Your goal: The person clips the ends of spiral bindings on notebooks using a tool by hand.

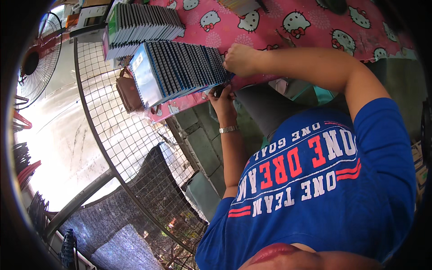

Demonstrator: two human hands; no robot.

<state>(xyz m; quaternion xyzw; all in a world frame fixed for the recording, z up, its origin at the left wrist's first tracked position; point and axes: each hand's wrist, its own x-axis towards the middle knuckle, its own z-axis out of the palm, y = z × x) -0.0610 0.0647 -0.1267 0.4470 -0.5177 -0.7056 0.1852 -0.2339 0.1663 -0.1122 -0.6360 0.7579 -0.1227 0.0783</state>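
Observation:
A long row of spiral-bound notebooks (184,67) with blue covers and dark coils stands on the table's near edge. At the row's right end is my right hand (242,60), its fingers curled closed against the last notebook; what they pinch is hidden. Just below, at the table edge, my left hand (222,99), with a metal watch on its wrist, closes around a small dark object (219,91) that I cannot make out clearly. It is close beneath the lower corner of that end notebook.
Pink cartoon-print cloth covers the table (270,24). Behind the blue row stand more spiral notebooks (141,24) with green and purple covers. A brown bag (129,92) hangs beside the table's left end, by a wire-mesh panel (105,85). A fan (40,63) stands at far left.

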